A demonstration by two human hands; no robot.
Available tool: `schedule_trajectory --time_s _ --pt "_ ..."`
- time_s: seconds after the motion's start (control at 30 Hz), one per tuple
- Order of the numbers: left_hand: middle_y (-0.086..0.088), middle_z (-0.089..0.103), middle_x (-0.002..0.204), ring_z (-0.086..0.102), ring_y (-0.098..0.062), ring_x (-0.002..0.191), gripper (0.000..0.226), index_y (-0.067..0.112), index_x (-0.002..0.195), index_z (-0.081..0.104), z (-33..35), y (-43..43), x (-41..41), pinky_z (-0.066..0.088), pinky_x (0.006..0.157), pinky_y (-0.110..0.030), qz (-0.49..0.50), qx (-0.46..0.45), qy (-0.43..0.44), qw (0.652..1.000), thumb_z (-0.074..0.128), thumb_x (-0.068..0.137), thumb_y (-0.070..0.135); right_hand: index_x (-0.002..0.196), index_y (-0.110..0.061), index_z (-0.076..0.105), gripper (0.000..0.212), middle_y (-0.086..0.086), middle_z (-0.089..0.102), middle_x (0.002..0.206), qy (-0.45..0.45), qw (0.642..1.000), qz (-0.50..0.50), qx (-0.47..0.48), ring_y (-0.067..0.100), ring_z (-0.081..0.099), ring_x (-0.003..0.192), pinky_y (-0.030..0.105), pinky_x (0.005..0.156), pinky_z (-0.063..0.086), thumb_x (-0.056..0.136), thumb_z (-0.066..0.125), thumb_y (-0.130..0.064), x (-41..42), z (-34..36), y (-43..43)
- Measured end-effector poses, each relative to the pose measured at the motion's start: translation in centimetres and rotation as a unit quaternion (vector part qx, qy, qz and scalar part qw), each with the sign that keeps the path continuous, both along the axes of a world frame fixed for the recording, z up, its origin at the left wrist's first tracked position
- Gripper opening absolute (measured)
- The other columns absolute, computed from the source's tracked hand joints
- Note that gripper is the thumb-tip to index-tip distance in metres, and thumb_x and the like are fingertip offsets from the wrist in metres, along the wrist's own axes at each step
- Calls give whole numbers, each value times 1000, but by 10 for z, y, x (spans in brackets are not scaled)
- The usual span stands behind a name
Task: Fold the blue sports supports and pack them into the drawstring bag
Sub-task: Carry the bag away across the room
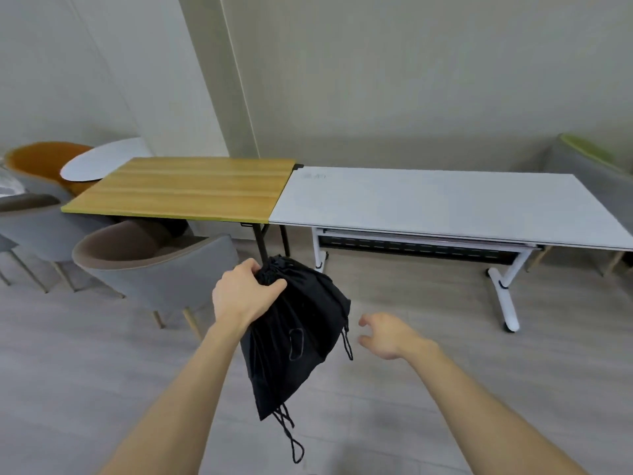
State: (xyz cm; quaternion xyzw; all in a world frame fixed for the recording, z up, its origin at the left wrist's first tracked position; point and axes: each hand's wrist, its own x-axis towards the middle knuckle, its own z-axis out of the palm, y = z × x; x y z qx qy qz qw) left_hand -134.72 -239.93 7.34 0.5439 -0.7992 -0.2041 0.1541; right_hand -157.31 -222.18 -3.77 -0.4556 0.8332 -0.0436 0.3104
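A black drawstring bag (298,330) hangs in the air in front of me, above the floor. My left hand (245,294) grips its gathered top, and the bag sags down and to the right with its cords dangling below. Just right of the bag, my right hand (388,334) hovers with its fingers spread, holding nothing and not touching the fabric. No blue sports supports are visible anywhere; whether any are inside the bag I cannot tell.
A wooden table (191,190) and a white table (445,207) stand side by side against the wall ahead. Grey chairs (161,265) sit at the left, one with an orange seat (41,159). A green-edged chair (596,166) is at the far right.
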Motion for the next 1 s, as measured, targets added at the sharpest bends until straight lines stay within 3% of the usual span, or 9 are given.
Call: schedule_trajectory --time_s 0.1,0.2,0.27,0.37,0.47,0.57,0.7,0.83,1.0 --pt "1 78 104 74 -29 101 62 23 117 71 20 -59 -52 64 87 -43 11 0 37 999 72 75 68 155 -22 56 56 7 58 158 6 1000 -6 -3 29 56 144 40 115 48 103 60 -42 -49 1 -42" --pt "0 74 82 72 -28 81 47 17 96 67 38 -119 -105 61 71 -41 3 -11 82 997 76 79 59 154 -16 57 55 10 59 157 26 1000 3 -9 31 56 145 37 115 46 105 61 -39 -93 2 -84" --pt "-1 73 77 72 -29 75 42 15 93 65 47 -155 -142 58 65 -39 -3 3 119 993 76 81 54 147 -14 62 50 11 63 152 34 999 -1 -10 32 59 140 38 112 49 104 61 -39 -122 -1 -114" --pt "-5 79 71 78 -26 62 36 16 98 61 48 -211 -194 67 68 -41 -7 41 174 984 73 84 47 138 -16 67 44 10 69 143 34 999 -15 -16 32 64 131 41 106 53 101 62 -40 -163 -2 -160" --pt "-6 79 67 80 -23 57 29 19 94 58 50 -271 -243 70 73 -48 -1 55 219 974 73 84 42 142 -18 66 47 7 67 147 42 999 -24 -25 30 61 136 39 111 50 102 62 -44 -203 0 -208" --pt "-2 79 71 80 -23 61 41 20 101 61 58 -329 -286 69 76 -49 8 37 249 968 71 77 51 149 -20 61 50 4 60 155 41 998 -25 -30 27 56 143 37 116 45 105 60 -45 -238 10 -257" --pt "4 73 89 78 -29 74 58 25 113 51 62 -380 -335 66 77 -48 -10 -25 232 972 76 72 58 154 -23 55 51 2 55 159 28 998 -42 -43 25 54 144 38 117 45 107 57 -43 -279 16 -313" --pt "1 60 77 64 -28 70 64 29 134 42 21 -408 -371 52 67 -42 -79 -98 168 978 81 87 45 155 -26 54 50 -1 54 160 21 997 -58 -44 24 55 142 41 112 49 107 55 -43 -312 11 -349" --pt "-4 60 109 66 -30 90 41 29 137 51 -73 -437 -400 47 74 -37 -170 -13 38 985 74 103 32 156 -25 54 51 0 52 162 4 998 -65 -25 23 52 145 40 115 47 107 55 -42 -337 -9 -369"
